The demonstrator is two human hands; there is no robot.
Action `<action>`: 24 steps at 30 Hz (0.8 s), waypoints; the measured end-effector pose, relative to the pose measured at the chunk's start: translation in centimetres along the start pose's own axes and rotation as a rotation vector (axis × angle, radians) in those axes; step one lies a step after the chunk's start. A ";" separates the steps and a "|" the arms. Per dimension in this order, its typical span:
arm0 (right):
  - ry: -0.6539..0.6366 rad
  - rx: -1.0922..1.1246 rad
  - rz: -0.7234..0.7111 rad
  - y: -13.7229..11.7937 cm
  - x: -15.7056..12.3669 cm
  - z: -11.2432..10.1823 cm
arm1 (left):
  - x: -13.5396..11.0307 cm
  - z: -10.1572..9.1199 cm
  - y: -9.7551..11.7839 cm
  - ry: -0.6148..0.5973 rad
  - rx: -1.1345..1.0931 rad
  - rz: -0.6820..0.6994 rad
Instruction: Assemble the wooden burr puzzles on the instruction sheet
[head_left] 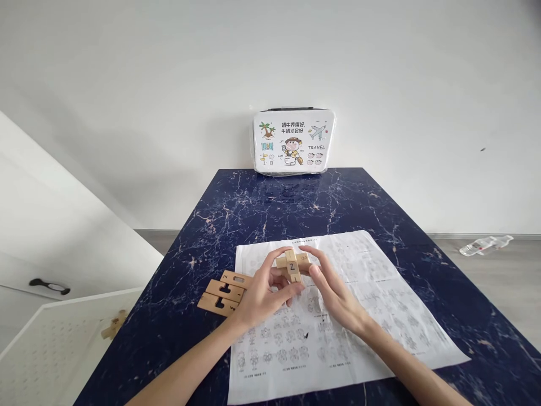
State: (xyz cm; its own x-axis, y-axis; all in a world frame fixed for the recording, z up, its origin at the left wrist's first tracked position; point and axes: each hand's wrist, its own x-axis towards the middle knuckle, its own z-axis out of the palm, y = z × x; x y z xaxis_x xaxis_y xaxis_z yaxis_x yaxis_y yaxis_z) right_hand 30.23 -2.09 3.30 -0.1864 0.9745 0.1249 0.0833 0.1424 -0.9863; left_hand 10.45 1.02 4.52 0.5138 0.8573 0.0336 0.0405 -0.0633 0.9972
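Observation:
A cross-shaped wooden burr puzzle (292, 267) with handwritten numbers on its pieces is held above a printed sheet. My left hand (270, 286) is closed around its left and lower sides, thumb along the front. My right hand (333, 285) has its thumb and index finger at the puzzle's right end, the fingers curved and partly apart; whether they press on it is hard to tell. To the left of my left hand, several flat wooden pieces (217, 287) with cut-out slots and numbers lie side by side on the table, partly covered by that hand.
The creased white sheet (372, 338) with printed diagrams covers much of the dark blue marbled table (279, 208). A white case (295, 141) with cartoon drawings stands against the wall. A white basket (54, 338) at lower left holds another wooden puzzle (114, 325). Clear plastic (486, 245) lies on the floor.

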 end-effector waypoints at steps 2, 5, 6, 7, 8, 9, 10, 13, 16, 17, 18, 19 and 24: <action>0.036 -0.123 -0.032 0.5 0.1 -0.2 | 0.0 0.0 0.1 -0.018 -0.032 -0.026; 0.108 -0.315 -0.136 1.1 0.3 -0.4 | -0.1 -0.1 0.2 -0.056 -0.019 -0.057; 0.131 -0.373 -0.184 1.2 0.3 -0.4 | -0.2 -0.1 0.3 -0.066 -0.010 -0.063; 0.151 -0.419 -0.227 1.2 0.4 -0.5 | -0.2 -0.1 0.3 -0.076 -0.002 -0.065; 0.159 -0.450 -0.261 1.1 0.4 -0.5 | -0.2 -0.1 0.3 -0.082 0.006 -0.065; 0.159 -0.466 -0.281 1.0 0.5 -0.5 | -0.3 -0.1 0.3 -0.084 0.016 -0.063; 0.156 -0.466 -0.290 0.8 0.5 -0.6 | -0.3 -0.2 0.2 -0.084 0.029 -0.061; 0.141 -0.428 -0.271 0.3 0.6 -0.7 | -0.2 -0.3 0.1 -0.087 0.071 -0.057; 0.138 -0.410 -0.230 0.2 0.6 -0.8 | -0.1 -0.3 0.1 -0.118 0.074 -0.071; 0.141 -0.408 -0.215 0.3 0.5 -0.8 | -0.1 -0.3 0.1 -0.134 0.059 -0.083; 0.145 -0.405 -0.200 0.3 0.5 -0.8 | -0.1 -0.3 0.1 -0.148 0.041 -0.098; 0.151 -0.402 -0.184 0.4 0.5 -0.8 | -0.1 -0.3 0.1 -0.157 0.026 -0.112; 0.183 -0.400 -0.098 0.6 0.5 -0.3 | -0.3 -0.1 0.0 -0.138 0.060 -0.111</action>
State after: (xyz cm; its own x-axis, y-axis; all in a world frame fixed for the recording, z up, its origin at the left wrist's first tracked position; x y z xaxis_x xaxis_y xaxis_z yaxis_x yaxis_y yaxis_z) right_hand 30.52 -1.49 2.81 -0.0390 0.9625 0.2685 0.4525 0.2565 -0.8541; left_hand 10.19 0.82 4.50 0.6160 0.7826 -0.0900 0.1520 -0.0060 0.9884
